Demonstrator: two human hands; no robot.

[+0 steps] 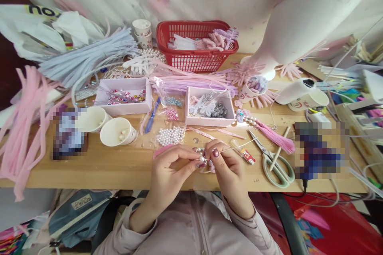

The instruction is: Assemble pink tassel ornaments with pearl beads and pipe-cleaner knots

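Note:
My left hand [176, 167] pinches a white pearl bead [202, 159] between thumb and fingertips, close to the table's front edge. Touching the same spot from the right, my right hand [226, 163] grips a thin white thread [239, 144] that runs out to the right above the table. Under and between the fingers shows part of a beaded piece with a small pink-lilac flower [212, 166]; the rest of it is hidden. A heap of loose white pearls [170, 136] lies just beyond my left hand.
Scissors [277, 167] and a lighter [247, 156] lie to the right, near a pink tassel [278, 137]. Paper cups [118, 131] stand at left. Behind are two white boxes [122, 107] of parts, a red basket [194, 57] and fuzzy stems [89, 55].

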